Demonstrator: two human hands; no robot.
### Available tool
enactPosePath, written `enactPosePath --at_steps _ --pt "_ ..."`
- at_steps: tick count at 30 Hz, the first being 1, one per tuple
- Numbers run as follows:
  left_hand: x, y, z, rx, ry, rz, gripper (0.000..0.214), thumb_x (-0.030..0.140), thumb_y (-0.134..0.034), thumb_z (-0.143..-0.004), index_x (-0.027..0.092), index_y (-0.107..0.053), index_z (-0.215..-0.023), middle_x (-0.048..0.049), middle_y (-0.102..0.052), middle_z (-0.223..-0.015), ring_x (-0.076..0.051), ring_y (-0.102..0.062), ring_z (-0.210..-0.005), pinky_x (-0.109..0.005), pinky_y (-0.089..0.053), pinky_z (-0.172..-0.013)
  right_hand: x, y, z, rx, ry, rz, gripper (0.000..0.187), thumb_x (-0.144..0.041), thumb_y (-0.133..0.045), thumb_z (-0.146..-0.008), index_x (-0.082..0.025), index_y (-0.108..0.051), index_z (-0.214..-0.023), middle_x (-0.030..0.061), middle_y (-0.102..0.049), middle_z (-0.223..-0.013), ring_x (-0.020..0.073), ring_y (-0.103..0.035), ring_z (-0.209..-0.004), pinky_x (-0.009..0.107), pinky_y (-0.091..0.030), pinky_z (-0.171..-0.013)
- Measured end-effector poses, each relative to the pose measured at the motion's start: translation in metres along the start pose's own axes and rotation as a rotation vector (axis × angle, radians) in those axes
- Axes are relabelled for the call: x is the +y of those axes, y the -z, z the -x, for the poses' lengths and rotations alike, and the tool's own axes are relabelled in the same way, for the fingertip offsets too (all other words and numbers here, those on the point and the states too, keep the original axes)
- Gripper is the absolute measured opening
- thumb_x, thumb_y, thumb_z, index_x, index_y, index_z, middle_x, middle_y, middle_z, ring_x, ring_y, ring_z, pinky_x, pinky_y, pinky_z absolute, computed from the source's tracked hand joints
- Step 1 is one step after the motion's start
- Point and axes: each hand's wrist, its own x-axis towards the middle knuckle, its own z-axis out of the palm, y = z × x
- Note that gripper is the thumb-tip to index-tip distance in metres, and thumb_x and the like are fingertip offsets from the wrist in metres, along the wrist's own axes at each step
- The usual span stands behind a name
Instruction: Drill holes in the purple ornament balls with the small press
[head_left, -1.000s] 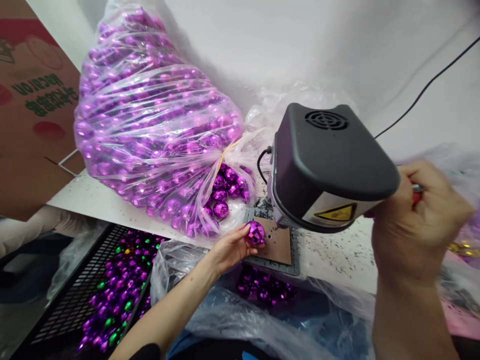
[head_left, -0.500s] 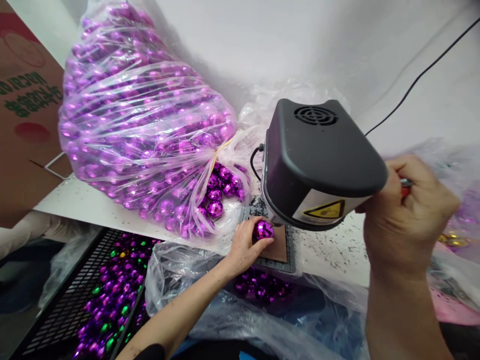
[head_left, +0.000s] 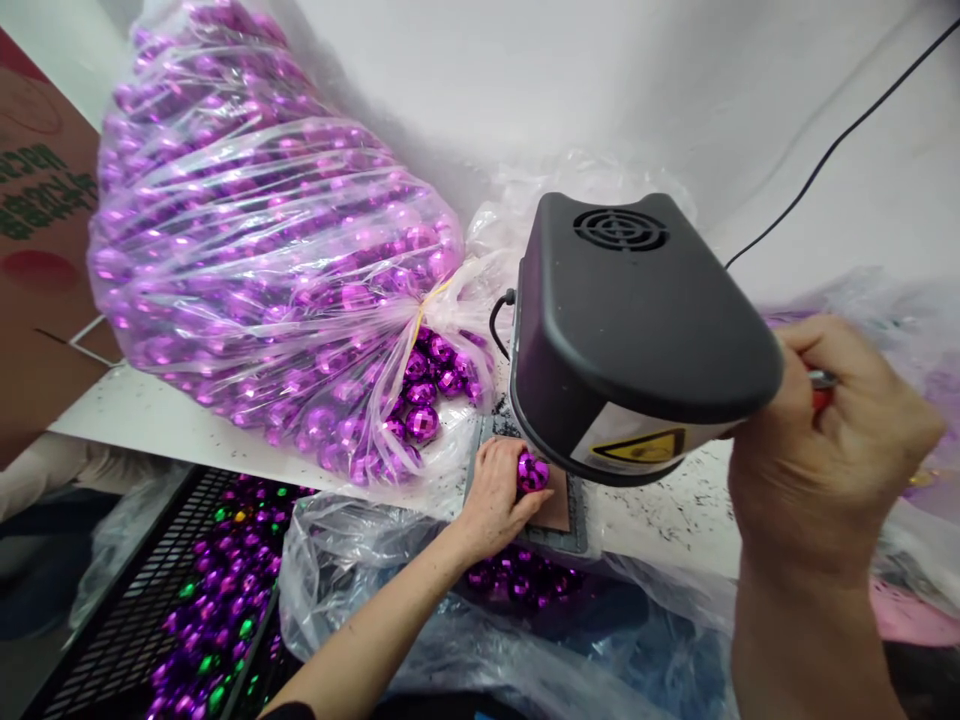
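Observation:
My left hand [head_left: 497, 497] is closed round a shiny purple faceted ball [head_left: 533, 472]. It holds the ball over a brown board [head_left: 553, 512] on a grey metal base [head_left: 577, 525], under the front of a black machine housing [head_left: 652, 310]. That housing has a round vent on top and a yellow warning label; it hides whatever is directly below it. My right hand [head_left: 832, 440] is a fist at the housing's right side. A red handle with a silver tip [head_left: 823, 385] shows between its fingers, the rest hidden by the hand.
A tied clear bag [head_left: 277, 250] of purple balls fills the left, loose balls [head_left: 421, 422] by its neck. More lie in a black crate [head_left: 135, 590] and below the base. Clear plastic [head_left: 360, 570] covers the front edge; a cardboard box [head_left: 45, 330] stands left. A cable [head_left: 840, 145] runs behind.
The view has shifted slightly. My left fingers have drawn closer together around the ball, which sits slightly lower under the housing. My right hand keeps its grip.

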Motion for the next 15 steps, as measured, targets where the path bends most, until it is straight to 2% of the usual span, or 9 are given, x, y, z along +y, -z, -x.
enactPosePath --at_steps 3,7,11,15 --pt "0.003 0.002 -0.002 -0.027 0.018 -0.012 0.031 0.033 -0.06 -0.094 0.019 -0.058 -0.122 -0.012 -0.062 -0.12 -0.029 -0.053 -0.119 -0.054 -0.036 -0.113 0.003 0.001 0.009 0.078 0.104 0.039 0.03 -0.035 -0.059 -0.093 -0.015 -0.059 -0.071 -0.0049 -0.043 -0.055 0.001 -0.032 -0.051 0.018 -0.025 -0.049" --pt "0.004 0.003 -0.003 -0.041 0.026 -0.032 0.03 0.034 -0.058 -0.094 0.02 -0.061 -0.121 -0.0118 -0.062 -0.118 -0.03 -0.054 -0.118 -0.054 -0.036 -0.114 0.009 0.005 0.035 0.147 0.188 0.063 0.027 -0.033 -0.056 -0.094 -0.016 -0.066 -0.077 -0.0013 -0.059 -0.064 0.0025 -0.047 -0.055 0.018 -0.033 -0.053" --pt "0.004 0.003 -0.003 -0.021 0.034 -0.022 0.028 0.035 -0.061 -0.092 0.024 -0.064 -0.117 -0.0104 -0.064 -0.116 -0.031 -0.054 -0.119 -0.054 -0.036 -0.114 0.014 0.013 0.061 0.051 0.205 -0.018 0.021 -0.035 -0.058 -0.091 -0.017 -0.065 -0.082 0.0007 -0.061 -0.067 0.009 -0.056 -0.059 0.023 -0.043 -0.055" --pt "0.006 0.004 -0.003 -0.019 0.039 0.007 0.025 0.033 -0.06 -0.091 0.024 -0.065 -0.114 -0.0105 -0.064 -0.117 -0.03 -0.054 -0.118 -0.053 -0.037 -0.113 0.018 0.021 0.078 -0.088 0.213 -0.031 0.011 -0.024 -0.057 -0.09 -0.019 -0.065 -0.096 0.0012 -0.057 -0.073 0.01 -0.054 -0.062 0.025 -0.042 -0.054"
